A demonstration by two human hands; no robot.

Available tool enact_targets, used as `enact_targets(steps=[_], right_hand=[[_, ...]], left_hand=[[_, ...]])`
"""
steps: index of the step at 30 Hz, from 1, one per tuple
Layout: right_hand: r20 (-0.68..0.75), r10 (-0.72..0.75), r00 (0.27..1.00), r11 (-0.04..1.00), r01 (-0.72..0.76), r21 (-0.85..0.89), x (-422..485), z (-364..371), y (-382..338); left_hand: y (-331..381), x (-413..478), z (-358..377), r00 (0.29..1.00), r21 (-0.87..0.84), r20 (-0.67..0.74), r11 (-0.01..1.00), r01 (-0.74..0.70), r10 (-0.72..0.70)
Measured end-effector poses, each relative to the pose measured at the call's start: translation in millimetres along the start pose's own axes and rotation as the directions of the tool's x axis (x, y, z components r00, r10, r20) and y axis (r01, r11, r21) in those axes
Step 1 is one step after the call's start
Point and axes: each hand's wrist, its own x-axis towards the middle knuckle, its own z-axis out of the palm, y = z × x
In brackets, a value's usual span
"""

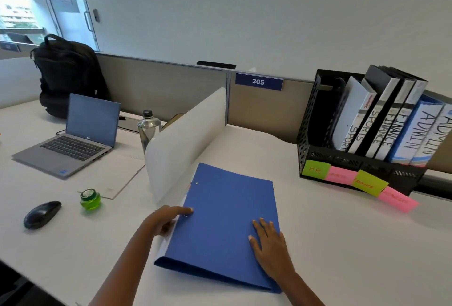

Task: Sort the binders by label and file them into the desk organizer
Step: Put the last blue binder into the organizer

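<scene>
**A:** Where is the binder?

**B:** The blue binder (225,220) lies flat on the desk (342,244) at lower centre of the frame, well apart from the desk organizer (307,139) at upper right.

**A:** And the hands?

**B:** The left hand (163,220) curls round its left edge, index finger on the cover. The right hand (271,249) lies flat on the cover with straight fingers, gripping nothing.

**A:** What might go wrong?

**B:** No label shows from here, so it could go in the wrong slot. The filed binders (381,122) lean left toward the leftmost compartment, above the HR note (315,170), and may block entry. White pages (162,247) peek out at the left edge, and a one-handed lift could spill them.
</scene>
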Motion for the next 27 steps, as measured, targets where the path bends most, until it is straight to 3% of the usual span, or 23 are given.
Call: enact_targets(steps=[5,9,14,21,27], right_hand=[[0.015,0.142,0.99,0.959,-0.141,0.246,3.8,-28.8,26.7],[0.022,0.196,0.98,0.868,-0.184,0.462,4.8,-54.9,24.5],[-0.016,0.199,0.98,0.807,-0.154,0.571,8.5,-95.1,8.2],[-0.128,0.173,0.977,0.759,-0.049,0.65,-15.4,-167.7,-5.1],[-0.107,0.252,0.962,0.588,-0.064,0.806,-27.5,-220.5,-1.8]], left_hand=[[29.5,-11.8,34.8,0.978,-0.054,0.131,0.987,-0.154,0.16],[70.0,-33.6,67.1,0.945,-0.052,0.088,0.949,-0.311,0.314],[114.4,-62.7,108.9,0.848,0.069,-0.092,0.853,-0.517,0.522],[141.1,-97.4,149.9,0.715,0.096,-0.088,0.72,-0.687,0.693],[152.1,-122.3,177.3,0.62,0.113,-0.047,0.621,-0.776,0.783]])
